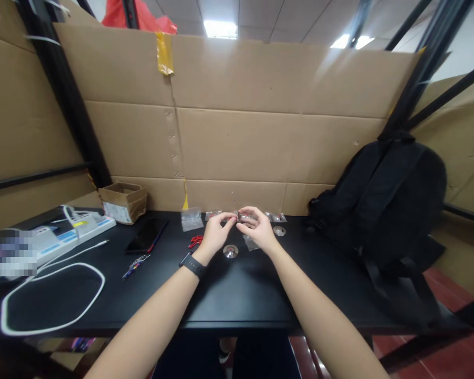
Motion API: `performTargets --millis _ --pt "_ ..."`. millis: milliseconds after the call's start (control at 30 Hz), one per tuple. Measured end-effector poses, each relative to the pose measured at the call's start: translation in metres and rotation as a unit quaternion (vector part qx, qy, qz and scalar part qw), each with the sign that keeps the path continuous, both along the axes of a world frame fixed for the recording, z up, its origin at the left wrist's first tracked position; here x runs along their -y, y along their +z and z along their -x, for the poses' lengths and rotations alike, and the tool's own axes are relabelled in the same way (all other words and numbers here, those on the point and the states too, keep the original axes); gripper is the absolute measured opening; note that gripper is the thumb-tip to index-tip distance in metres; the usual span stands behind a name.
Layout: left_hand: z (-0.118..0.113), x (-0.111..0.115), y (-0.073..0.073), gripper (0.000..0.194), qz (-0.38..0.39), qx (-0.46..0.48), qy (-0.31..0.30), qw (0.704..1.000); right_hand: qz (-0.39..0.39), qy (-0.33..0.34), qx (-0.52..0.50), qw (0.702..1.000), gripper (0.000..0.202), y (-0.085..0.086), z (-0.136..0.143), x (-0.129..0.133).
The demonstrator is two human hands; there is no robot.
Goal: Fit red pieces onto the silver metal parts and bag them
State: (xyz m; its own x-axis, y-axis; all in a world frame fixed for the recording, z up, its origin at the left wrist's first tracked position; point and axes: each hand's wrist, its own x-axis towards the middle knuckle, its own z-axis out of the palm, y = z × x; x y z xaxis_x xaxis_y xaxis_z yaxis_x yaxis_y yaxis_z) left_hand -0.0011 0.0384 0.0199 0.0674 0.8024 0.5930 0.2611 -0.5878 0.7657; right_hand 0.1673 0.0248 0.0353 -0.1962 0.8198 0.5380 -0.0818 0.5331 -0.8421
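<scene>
My left hand (216,232), with a dark watch on its wrist, pinches thumb and forefinger together; what lies between the fingertips is too small to tell. My right hand (259,230) curls its fingers around a shiny round metal piece (245,216), partly hidden, beside the left fingertips. Below the hands a shiny metal disc (230,251) rests on the black table (240,300). Another metal disc (279,230) lies to the right. A clear plastic bag (250,242) is under my right hand. Small red pieces (196,240) lie left of my left wrist.
Behind the hands are a clear bag (191,219) and wrapped metal pieces (277,217). At left are a phone (147,236), keys (135,266), a cardboard box (124,201), a power strip (79,234) and a white cable (98,273). A black backpack (391,200) stands right; cardboard walls (240,142) enclose the table.
</scene>
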Motion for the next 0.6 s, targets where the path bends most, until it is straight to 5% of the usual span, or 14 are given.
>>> performTargets --millis 600 --pt "-0.0006 0.0070 -0.0059 0.021 -0.046 -0.011 0.048 0.998 -0.002 -0.030 0.010 1.000 0.045 -0.0090 0.0041 0.0050"
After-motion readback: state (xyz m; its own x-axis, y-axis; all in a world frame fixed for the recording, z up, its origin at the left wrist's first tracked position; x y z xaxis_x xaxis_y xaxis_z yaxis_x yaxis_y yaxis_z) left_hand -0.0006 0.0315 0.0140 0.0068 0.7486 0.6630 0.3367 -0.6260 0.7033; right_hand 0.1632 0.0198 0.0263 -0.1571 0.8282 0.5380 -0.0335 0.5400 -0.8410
